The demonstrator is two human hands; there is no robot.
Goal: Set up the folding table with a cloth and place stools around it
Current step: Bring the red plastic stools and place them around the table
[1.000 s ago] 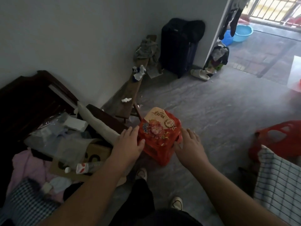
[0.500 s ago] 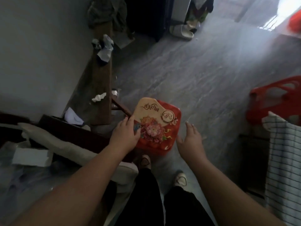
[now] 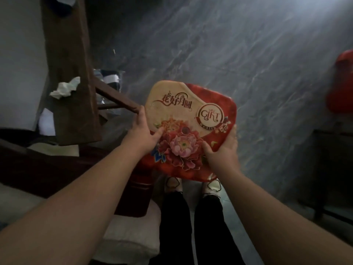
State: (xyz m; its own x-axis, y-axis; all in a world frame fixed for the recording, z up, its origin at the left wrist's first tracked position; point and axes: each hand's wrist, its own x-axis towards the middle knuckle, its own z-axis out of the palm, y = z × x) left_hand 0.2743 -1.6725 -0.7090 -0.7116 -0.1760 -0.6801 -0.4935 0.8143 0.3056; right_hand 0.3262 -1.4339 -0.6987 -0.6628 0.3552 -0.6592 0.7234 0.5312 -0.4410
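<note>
- Holding position noted: one red stool [image 3: 191, 115] sits between two hands, over the grey floor [image 3: 238, 54] directly ahead of the person's feet. Its near edge covers the toes of both shoes.
- Seat top only is visible. The legs are hidden beneath it, so contact with the floor cannot be determined.
- Seat appearance: rounded-corner square with a red border and a cream fan-shaped panel at upper left bearing red script. There is one round cream "GIFT" emblem at right and one large pink peony with smaller blossoms toward the near edge.
- Left hand [image 3: 142, 136]: grips the seat's left edge, fingers curled over the rim, thumb lying on the printed top.
- Right hand [image 3: 221, 152]: grips the right near corner, thumb on top, fingers wrapped along the edge.
- Two pale shoes [image 3: 172, 185] below, with dark trouser legs [image 3: 191, 226].
- One wooden bench [image 3: 66, 73] to the left, near the stool, carrying one crumpled white tissue [image 3: 65, 89].
- One dark wooden frame [image 3: 47, 165] at lower left.
- One blurred red object [image 3: 342, 83] at the right edge, well apart; kind not determinable.
</note>
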